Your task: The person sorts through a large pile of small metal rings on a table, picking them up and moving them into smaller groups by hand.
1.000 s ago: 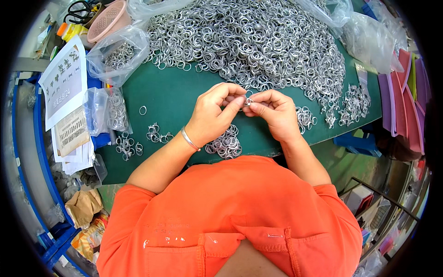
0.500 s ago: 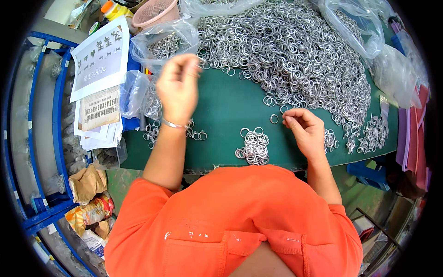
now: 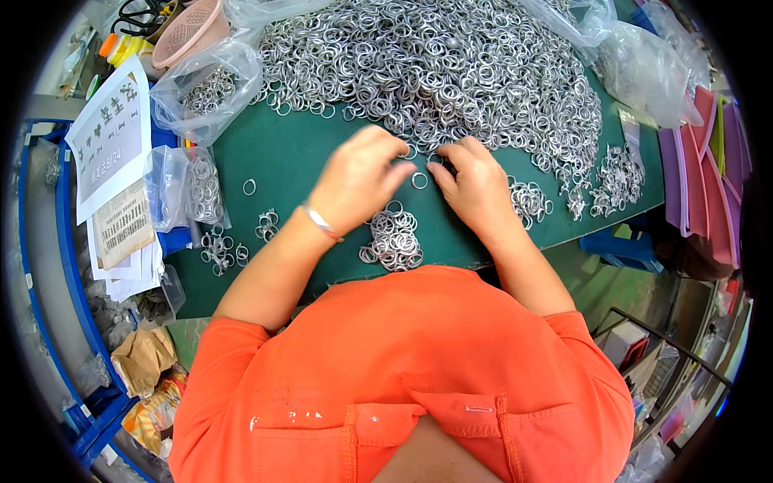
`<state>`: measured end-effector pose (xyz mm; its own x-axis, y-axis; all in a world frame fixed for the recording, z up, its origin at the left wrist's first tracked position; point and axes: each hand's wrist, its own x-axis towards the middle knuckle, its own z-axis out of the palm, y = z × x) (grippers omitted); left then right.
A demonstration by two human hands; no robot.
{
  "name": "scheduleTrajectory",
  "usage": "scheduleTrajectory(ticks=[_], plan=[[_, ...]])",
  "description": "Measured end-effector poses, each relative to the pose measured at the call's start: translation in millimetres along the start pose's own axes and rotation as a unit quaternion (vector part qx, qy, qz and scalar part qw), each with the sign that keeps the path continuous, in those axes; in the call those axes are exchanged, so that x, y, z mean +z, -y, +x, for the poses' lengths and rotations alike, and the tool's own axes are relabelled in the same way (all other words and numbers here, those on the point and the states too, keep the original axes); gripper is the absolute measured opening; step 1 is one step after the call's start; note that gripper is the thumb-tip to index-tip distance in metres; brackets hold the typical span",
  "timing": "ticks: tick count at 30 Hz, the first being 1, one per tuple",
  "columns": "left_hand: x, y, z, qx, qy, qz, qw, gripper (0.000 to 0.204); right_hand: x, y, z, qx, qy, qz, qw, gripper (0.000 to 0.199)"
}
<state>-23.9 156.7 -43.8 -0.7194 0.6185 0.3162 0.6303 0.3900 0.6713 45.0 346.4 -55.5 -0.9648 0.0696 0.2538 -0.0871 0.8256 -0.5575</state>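
Observation:
My left hand (image 3: 362, 171) hovers over the green table top at the near edge of a big heap of silver metal rings (image 3: 435, 64). Its thumb and forefinger are apart, with one loose ring (image 3: 411, 151) by the forefinger tip. Facing it, my right hand (image 3: 477, 181) pinches a ring (image 3: 435, 158) between thumb and forefinger. Between the two hands a single ring (image 3: 419, 180) lies flat. Closer to my body sits a small pile of rings (image 3: 394, 240). Another lone ring (image 3: 250, 187) rests farther left.
Small ring clusters lie left (image 3: 217, 249) and right (image 3: 530, 201), with a pile of small metal parts (image 3: 618, 181) at far right. Clear plastic bags (image 3: 211, 88) and a pink basket (image 3: 190, 34) stand back left. Papers (image 3: 113, 145) and blue shelving (image 3: 56, 314) border the left.
My left hand has come from the left toward my right hand at the heap's edge. The lone ring on the left is now uncovered. The whole view has shifted rightward.

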Motion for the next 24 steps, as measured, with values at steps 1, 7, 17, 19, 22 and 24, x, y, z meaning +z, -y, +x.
scheduleTrajectory(ticks=[1, 7, 17, 19, 22, 24], plan=[[12, -4, -2, -0.018, 0.029, -0.016, 0.999, 0.022, 3, 0, -1, -0.007, -0.001, -0.015, 1.000, 0.013], [27, -5, -3, -0.038, 0.046, 0.054, 0.997, 0.019, 3, -8, -3, -0.024, 0.002, 0.019, 1.000, 0.014], [21, -8, -9, -0.070, 0.012, -0.016, 0.997, 0.011, -11, -5, -9, -0.013, 0.038, 0.220, 0.975, 0.007], [22, -8, -10, -0.058, 0.014, -0.002, 0.998, 0.013, -18, -5, -12, 0.040, 0.072, 0.348, 0.934, 0.005], [25, -6, -9, -0.001, 0.028, 0.052, 0.998, 0.017, -20, -7, -18, 0.095, 0.103, 0.524, 0.840, 0.005], [26, -4, -5, -0.019, 0.043, 0.026, 0.999, 0.017, -23, -9, -23, 0.115, 0.103, 0.615, 0.773, 0.008]])
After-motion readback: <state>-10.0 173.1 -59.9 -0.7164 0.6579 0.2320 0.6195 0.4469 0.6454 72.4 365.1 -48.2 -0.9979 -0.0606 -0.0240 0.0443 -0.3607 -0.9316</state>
